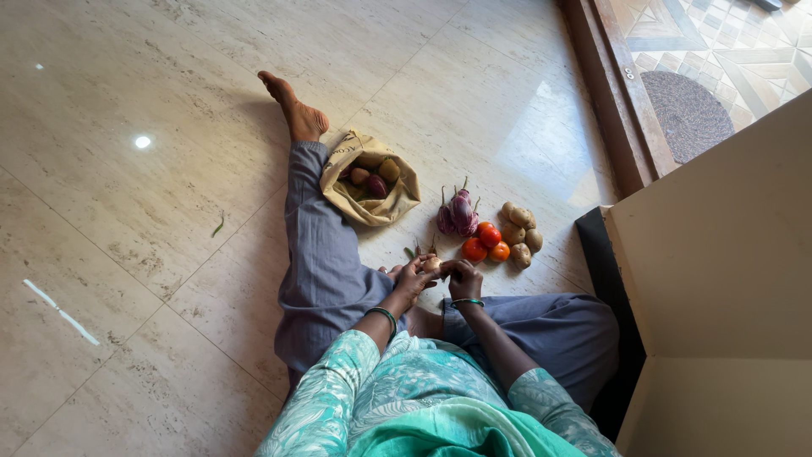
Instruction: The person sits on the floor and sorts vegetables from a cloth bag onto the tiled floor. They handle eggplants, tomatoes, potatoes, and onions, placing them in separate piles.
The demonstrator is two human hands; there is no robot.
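- A small pale vegetable (431,265), perhaps an onion, is held at the centre of the frame, pinched between both hands.
- The left hand (412,275) is curled against its left side; the right hand (461,275) is closed over its right.
- Just above, purple aubergines (459,211), red tomatoes (485,240) and brown potatoes (519,231) are heaped on the tiled floor (127,254).
- Left of those, an open paper bag (370,179) with more vegetables is seen beside an outstretched leg (317,237).
- A beige panel (719,254) fills the right.
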